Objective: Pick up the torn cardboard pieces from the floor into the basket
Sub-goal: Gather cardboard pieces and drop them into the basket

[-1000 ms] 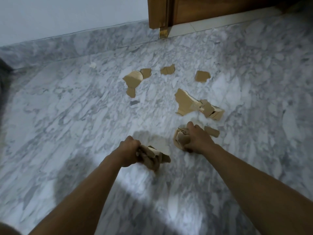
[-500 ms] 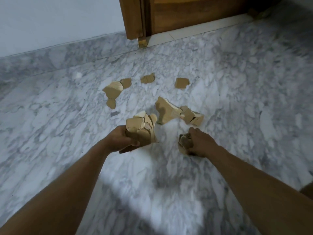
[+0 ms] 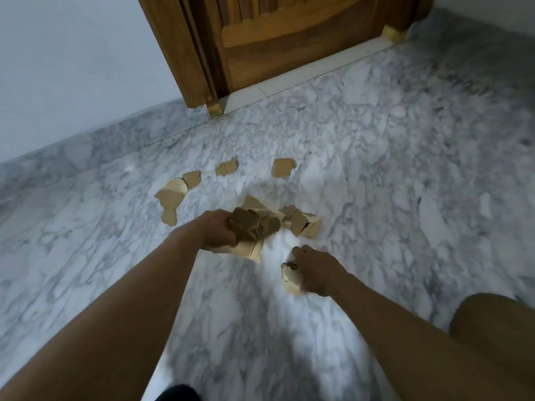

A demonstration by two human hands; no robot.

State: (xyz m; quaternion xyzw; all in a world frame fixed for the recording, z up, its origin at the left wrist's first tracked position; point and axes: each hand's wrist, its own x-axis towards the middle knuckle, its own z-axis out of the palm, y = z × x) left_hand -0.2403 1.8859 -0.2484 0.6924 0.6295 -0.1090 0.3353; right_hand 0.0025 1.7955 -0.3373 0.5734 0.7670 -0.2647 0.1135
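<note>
Clutching a wad of torn cardboard in the left hand (image 3: 215, 234), a smaller piece in the right hand (image 3: 315, 270). More loose pieces (image 3: 301, 222) just beyond the left; basket out of view.
</note>
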